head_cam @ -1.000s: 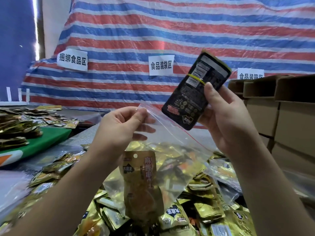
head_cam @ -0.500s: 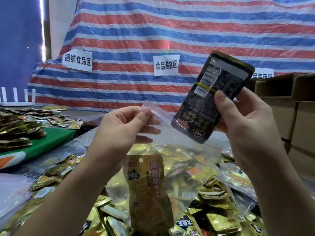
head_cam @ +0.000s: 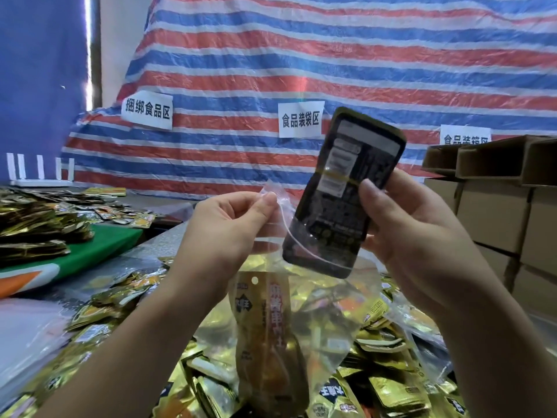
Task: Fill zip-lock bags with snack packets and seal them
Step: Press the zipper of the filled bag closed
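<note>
Since a second ago the right hand has brought the black packet down from above the bag until its lower end sits inside the open mouth, behind the clear film; the left hand has kept its pinch on the bag's top corner throughout. That left hand holds the film between thumb and curled fingers at about 9 o'clock from the packet, and the bag hangs down from it toward 6 o'clock, its zip strip curving across the packet's lower part. The right hand grips the packet from the 3 o'clock side, thumb laid over its printed face and the other fingers wrapped behind it. The packet stands tilted, its top leaning toward 1 o'clock, with a yellow band across its middle. Inside the bag a brown packet with red lettering already hangs upright, directly at 6 o'clock from the black one. Below both hands the table carries a heap of gold packets, which spreads across the bottom of the view. At 9 o'clock a green board bears more stacked packets. Cardboard boxes are stacked at 3 o'clock. Behind everything, at 12 o'clock, hangs a striped red, white and blue tarp with white paper signs stuck to it.
</note>
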